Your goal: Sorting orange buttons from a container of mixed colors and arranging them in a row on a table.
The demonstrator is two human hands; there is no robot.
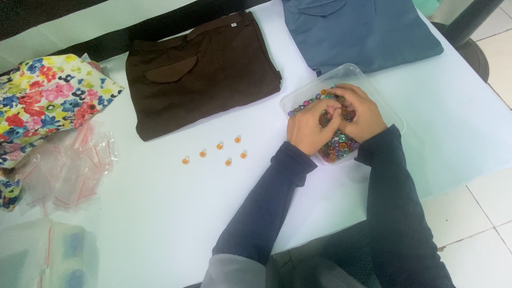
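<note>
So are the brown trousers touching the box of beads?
Apart. The head view shows bare white table between the brown trousers and the clear box of beads.

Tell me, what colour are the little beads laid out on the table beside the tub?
Orange: the six loose beads on the white table, seen in the head view.

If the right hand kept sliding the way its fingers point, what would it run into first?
The right hand, in the clear plastic tub of coloured beads, points left toward the left hand; it would likely meet those fingers first, already touching or nearly so.
</note>
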